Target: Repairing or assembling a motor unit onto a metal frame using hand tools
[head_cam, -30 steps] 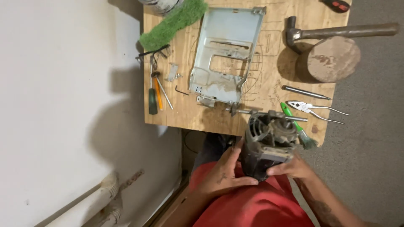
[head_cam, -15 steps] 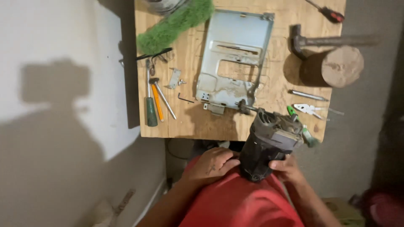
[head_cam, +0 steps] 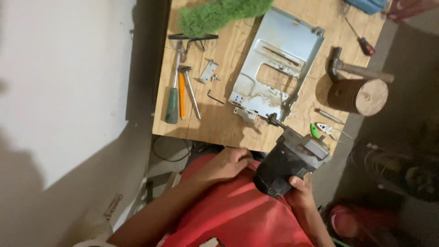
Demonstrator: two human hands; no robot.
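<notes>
Your right hand (head_cam: 299,194) grips the dark rear end of an electric motor (head_cam: 289,161), its shaft end pointing toward the plywood table (head_cam: 219,123). Your left hand (head_cam: 226,164) rests on your red shirt (head_cam: 238,215), touching the motor's side. On the table lie a grey metal plate (head_cam: 276,64), a green-handled screwdriver (head_cam: 173,98), a hammer (head_cam: 359,69), a round wooden block (head_cam: 359,96) and green-handled pliers (head_cam: 327,130).

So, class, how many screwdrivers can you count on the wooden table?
3: a green-handled screwdriver and an orange-handled screwdriver side by side at the table's left edge, and a red-handled screwdriver near the hammer. Others may be hidden.
</notes>
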